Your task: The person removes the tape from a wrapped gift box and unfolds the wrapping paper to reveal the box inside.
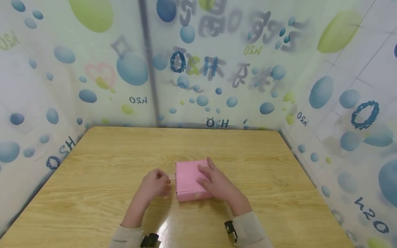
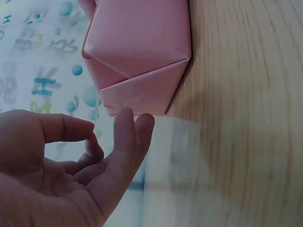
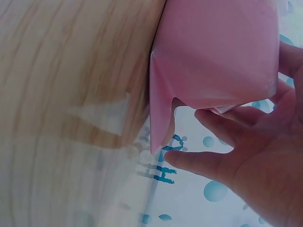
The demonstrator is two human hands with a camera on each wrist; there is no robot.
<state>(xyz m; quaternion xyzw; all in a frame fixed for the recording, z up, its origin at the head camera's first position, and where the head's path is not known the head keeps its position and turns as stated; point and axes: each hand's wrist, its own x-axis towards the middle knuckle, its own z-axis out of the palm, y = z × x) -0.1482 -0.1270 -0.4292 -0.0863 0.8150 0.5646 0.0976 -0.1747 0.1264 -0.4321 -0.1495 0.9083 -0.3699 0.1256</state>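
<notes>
Box [image 1: 189, 175] between hands [image 1: 156, 183] [image 1: 218, 184], right touching; backdrop [image 1: 102, 93] reads mirrored "H2O" [image 1: 193, 66].

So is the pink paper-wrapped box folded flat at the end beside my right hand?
No, not fully: the right wrist view shows a pointed pink paper flap jutting out.

Head view faces forward-down; 2 close wrist views share the pink box [image 2: 142, 30].
</notes>
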